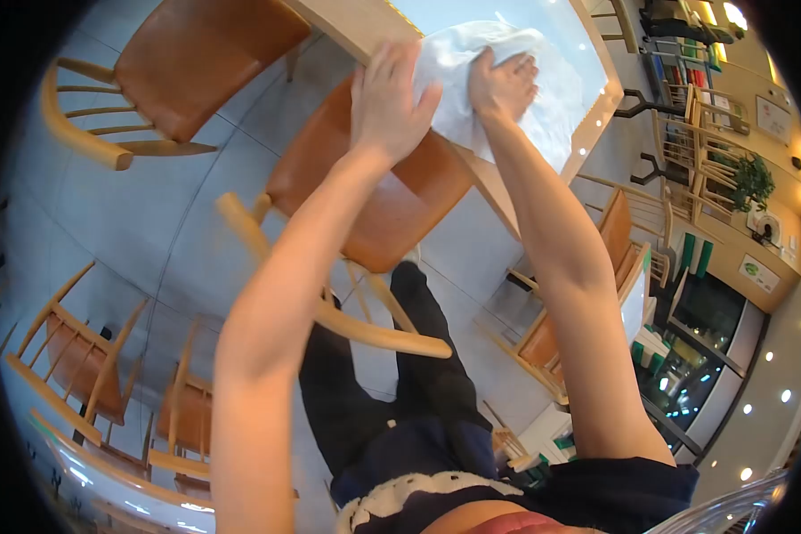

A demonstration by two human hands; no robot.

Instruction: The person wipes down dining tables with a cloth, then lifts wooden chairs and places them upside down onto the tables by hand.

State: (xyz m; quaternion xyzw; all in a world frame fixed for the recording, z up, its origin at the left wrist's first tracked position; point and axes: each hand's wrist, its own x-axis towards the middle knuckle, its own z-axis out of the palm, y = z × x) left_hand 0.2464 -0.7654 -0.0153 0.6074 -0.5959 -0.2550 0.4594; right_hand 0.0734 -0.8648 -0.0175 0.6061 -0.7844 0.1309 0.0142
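My right hand (pixel 505 86) presses down on a crumpled white cloth (pixel 454 102) that lies on the tabletop, its fingers bent into the fabric and slightly blurred. The cloth is bunched around the hand and spreads over much of the table's near end. My left hand (pixel 392 105) is at the wooden edge of the table (pixel 494 191), thumb apart from the fingers and holding nothing. Whether its fingertips rest on the edge I cannot tell. Below that hand is a wooden chair with a brown seat (pixel 418 200), right beside the table.
A second brown-seated chair (pixel 196 62) stands to the upper left. More chairs (pixel 84 365) are at the lower left, near another table (pixel 125 498). On the right are further tables and chairs (pixel 623 222), a plant (pixel 752 182) and a wall. Grey tiled floor (pixel 151 222) lies between.
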